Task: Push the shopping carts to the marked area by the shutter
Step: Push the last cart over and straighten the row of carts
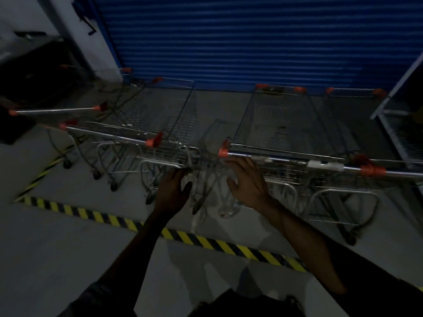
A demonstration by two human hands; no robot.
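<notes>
Two groups of nested shopping carts stand inside the yellow-black floor tape [206, 242], noses toward the blue shutter [251, 42]: the left carts [160, 124] angled, the right carts [281, 124] squarer. My right hand [248, 181] is spread wide just below the right carts' handle [286, 156], holding nothing. My left hand [174, 191] reaches, fingers extended, to the left carts' rear frame; contact cannot be confirmed in the dim light.

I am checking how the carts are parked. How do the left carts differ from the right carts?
The left carts stand slanted to the blue shutter; the right carts face it squarely. The left handle is bare metal; the right handle carries a white piece. Both are wire carts with orange handle caps, beyond the striped floor tape.
</notes>
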